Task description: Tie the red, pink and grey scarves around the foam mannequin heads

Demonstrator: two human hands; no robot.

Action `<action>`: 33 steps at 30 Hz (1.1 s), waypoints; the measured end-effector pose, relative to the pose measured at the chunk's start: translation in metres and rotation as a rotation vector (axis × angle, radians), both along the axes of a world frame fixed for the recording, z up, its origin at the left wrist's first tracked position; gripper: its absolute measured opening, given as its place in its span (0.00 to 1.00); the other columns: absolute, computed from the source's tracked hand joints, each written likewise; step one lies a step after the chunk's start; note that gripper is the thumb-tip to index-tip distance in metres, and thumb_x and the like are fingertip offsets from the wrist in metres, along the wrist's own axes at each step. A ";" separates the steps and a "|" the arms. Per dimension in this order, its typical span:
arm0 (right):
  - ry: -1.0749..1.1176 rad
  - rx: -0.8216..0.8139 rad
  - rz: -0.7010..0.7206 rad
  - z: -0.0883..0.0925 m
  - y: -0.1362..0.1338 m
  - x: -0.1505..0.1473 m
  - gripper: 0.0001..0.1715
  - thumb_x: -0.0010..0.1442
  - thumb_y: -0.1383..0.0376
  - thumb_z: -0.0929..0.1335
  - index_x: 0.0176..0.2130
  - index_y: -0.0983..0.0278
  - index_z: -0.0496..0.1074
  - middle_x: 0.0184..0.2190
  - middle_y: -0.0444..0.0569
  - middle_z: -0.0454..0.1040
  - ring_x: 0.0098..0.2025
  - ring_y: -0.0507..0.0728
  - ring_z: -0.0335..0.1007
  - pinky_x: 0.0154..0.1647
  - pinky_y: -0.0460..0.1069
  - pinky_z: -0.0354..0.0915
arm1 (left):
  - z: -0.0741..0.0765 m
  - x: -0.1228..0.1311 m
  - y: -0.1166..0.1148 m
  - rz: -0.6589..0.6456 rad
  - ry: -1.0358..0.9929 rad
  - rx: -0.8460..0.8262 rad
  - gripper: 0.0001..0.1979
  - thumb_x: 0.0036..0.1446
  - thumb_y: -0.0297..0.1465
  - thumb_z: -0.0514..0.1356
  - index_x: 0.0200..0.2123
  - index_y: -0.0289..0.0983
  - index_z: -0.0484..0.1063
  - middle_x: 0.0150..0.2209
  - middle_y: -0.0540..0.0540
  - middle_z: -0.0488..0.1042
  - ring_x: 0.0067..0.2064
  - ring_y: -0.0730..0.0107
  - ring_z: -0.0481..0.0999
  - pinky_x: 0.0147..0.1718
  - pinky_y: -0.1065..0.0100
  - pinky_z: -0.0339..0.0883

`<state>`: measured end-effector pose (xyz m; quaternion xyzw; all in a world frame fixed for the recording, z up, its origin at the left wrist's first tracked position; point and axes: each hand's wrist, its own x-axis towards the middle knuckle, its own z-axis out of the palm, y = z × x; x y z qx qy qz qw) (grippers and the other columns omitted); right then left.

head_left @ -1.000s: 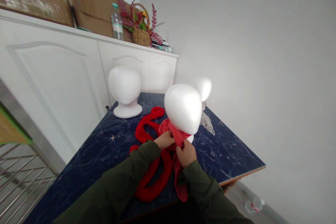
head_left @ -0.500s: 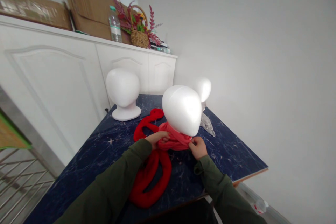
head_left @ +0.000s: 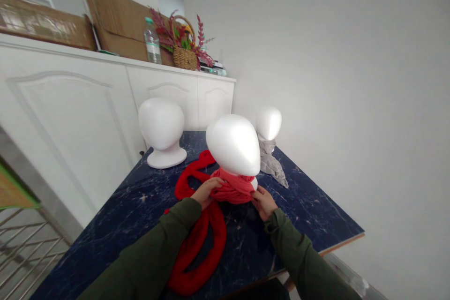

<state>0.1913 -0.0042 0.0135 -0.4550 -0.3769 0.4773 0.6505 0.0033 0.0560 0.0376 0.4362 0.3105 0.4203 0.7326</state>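
A coral-pink scarf (head_left: pixel 234 188) is wrapped around the neck of the middle white mannequin head (head_left: pixel 234 143), which leans to the right. My left hand (head_left: pixel 208 191) grips the scarf's left side, its fingers on the folds. On the right side, my right hand (head_left: pixel 263 200) pinches the scarf's edge close to the head's base. Beneath my left forearm a bright red scarf (head_left: pixel 202 262) lies in loops on the dark blue marbled table (head_left: pixel 126 218), running up behind the coral one.
At the left stands a bare white mannequin head (head_left: pixel 161 124). Farther back at the right, another head (head_left: pixel 269 123) wears a grey scarf (head_left: pixel 272 168). A white cabinet (head_left: pixel 63 117) carries cardboard boxes (head_left: pixel 119 18), a bottle (head_left: pixel 152 43) and a flower basket (head_left: pixel 185 57). A wire rack (head_left: pixel 26 253) stands lower left.
The middle head has shifted left and tilted more to the right. Both hands remain on the coral scarf. More of the grey scarf and the head's base shows now.
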 end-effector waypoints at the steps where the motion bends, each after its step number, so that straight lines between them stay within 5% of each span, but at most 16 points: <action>1: 0.042 -0.054 0.055 0.002 -0.001 0.000 0.14 0.38 0.68 0.67 0.31 0.65 0.67 0.27 0.47 0.73 0.29 0.54 0.70 0.33 0.50 0.66 | -0.001 0.002 -0.001 -0.006 0.014 0.020 0.06 0.34 0.22 0.55 0.20 0.33 0.69 0.19 0.50 0.70 0.22 0.74 0.66 0.23 0.73 0.57; 6: 0.144 -0.211 0.206 0.005 -0.008 0.001 0.13 0.37 0.71 0.66 0.29 0.66 0.67 0.24 0.46 0.73 0.25 0.52 0.70 0.30 0.49 0.66 | -0.005 0.006 -0.004 -0.013 0.084 0.105 0.07 0.32 0.20 0.53 0.15 0.34 0.69 0.16 0.49 0.67 0.21 0.74 0.63 0.22 0.72 0.54; 10: 0.175 -0.225 0.384 0.010 -0.014 0.009 0.26 0.36 0.72 0.68 0.39 0.62 0.64 0.29 0.44 0.74 0.28 0.53 0.71 0.33 0.51 0.66 | -0.006 0.003 -0.001 -0.028 0.120 0.142 0.08 0.29 0.19 0.51 0.12 0.34 0.67 0.15 0.50 0.65 0.20 0.76 0.59 0.21 0.72 0.52; 14: 0.262 -0.265 0.553 0.019 -0.010 0.025 0.25 0.47 0.54 0.66 0.43 0.65 0.64 0.35 0.51 0.74 0.34 0.56 0.72 0.37 0.54 0.65 | -0.008 0.002 0.000 -0.091 0.150 0.132 0.07 0.29 0.20 0.51 0.11 0.34 0.67 0.12 0.51 0.62 0.16 0.78 0.55 0.17 0.73 0.45; 16: 0.298 -0.372 0.499 0.021 -0.002 0.030 0.30 0.54 0.46 0.57 0.40 0.68 0.65 0.32 0.54 0.74 0.32 0.56 0.72 0.34 0.53 0.66 | -0.010 0.002 -0.002 -0.126 0.155 0.120 0.07 0.29 0.20 0.51 0.12 0.33 0.68 0.11 0.50 0.63 0.15 0.79 0.55 0.16 0.73 0.44; 19: 0.237 -0.484 0.373 0.018 0.009 0.030 0.28 0.58 0.49 0.55 0.41 0.69 0.66 0.29 0.54 0.74 0.27 0.53 0.72 0.27 0.49 0.67 | -0.011 0.001 -0.005 -0.141 0.139 0.111 0.06 0.30 0.21 0.52 0.13 0.32 0.68 0.12 0.50 0.65 0.15 0.78 0.56 0.15 0.74 0.45; 26: 0.295 -0.315 0.221 0.008 0.011 0.027 0.16 0.59 0.60 0.61 0.41 0.69 0.67 0.32 0.54 0.75 0.30 0.55 0.72 0.32 0.50 0.70 | -0.005 -0.002 -0.004 -0.015 -0.009 0.105 0.13 0.38 0.29 0.56 0.32 0.33 0.70 0.24 0.47 0.73 0.24 0.70 0.70 0.24 0.71 0.61; 33: 0.394 -0.280 -0.052 0.004 0.020 0.078 0.15 0.61 0.63 0.57 0.44 0.68 0.63 0.32 0.53 0.74 0.29 0.54 0.72 0.33 0.50 0.70 | -0.007 -0.004 0.002 0.134 -0.071 -0.053 0.18 0.45 0.32 0.55 0.42 0.36 0.63 0.39 0.42 0.73 0.40 0.65 0.73 0.39 0.65 0.63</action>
